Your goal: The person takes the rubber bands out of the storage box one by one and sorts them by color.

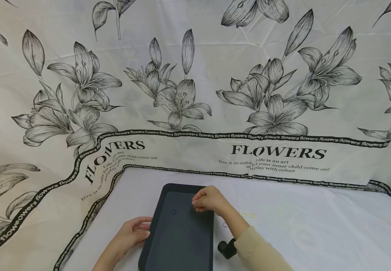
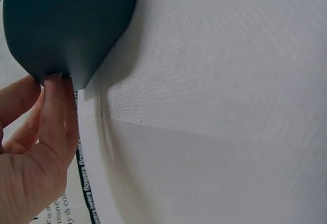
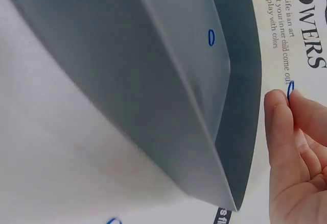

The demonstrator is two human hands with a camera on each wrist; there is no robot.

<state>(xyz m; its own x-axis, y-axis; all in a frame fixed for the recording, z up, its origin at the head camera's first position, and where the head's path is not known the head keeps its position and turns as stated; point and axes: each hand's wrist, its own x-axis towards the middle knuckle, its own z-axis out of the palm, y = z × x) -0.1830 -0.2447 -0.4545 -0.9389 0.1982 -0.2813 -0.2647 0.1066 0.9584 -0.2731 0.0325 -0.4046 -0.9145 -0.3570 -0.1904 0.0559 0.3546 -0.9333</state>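
Note:
A dark blue-grey tray (image 1: 178, 241) with a raised rim lies on the white table. At its left edge my left hand (image 1: 128, 237) holds the rim between thumb and fingers; in the left wrist view the fingertips (image 2: 53, 83) meet the tray's outer wall (image 2: 66, 30). Over the tray's far right part hovers my right hand (image 1: 210, 198). Its thumb and index finger pinch a thin blue ring (image 3: 290, 87), which the head view hides. Another blue ring (image 1: 173, 212) lies on the tray's floor, to the left of the right hand.
Right of the tray, a purple-blue ring (image 1: 225, 224) and a yellow ring (image 1: 252, 216) lie on the table (image 1: 334, 233). A black object (image 1: 227, 248) sits by the right sleeve (image 1: 261, 248). Behind the table hangs a flower-printed cloth (image 1: 199, 105).

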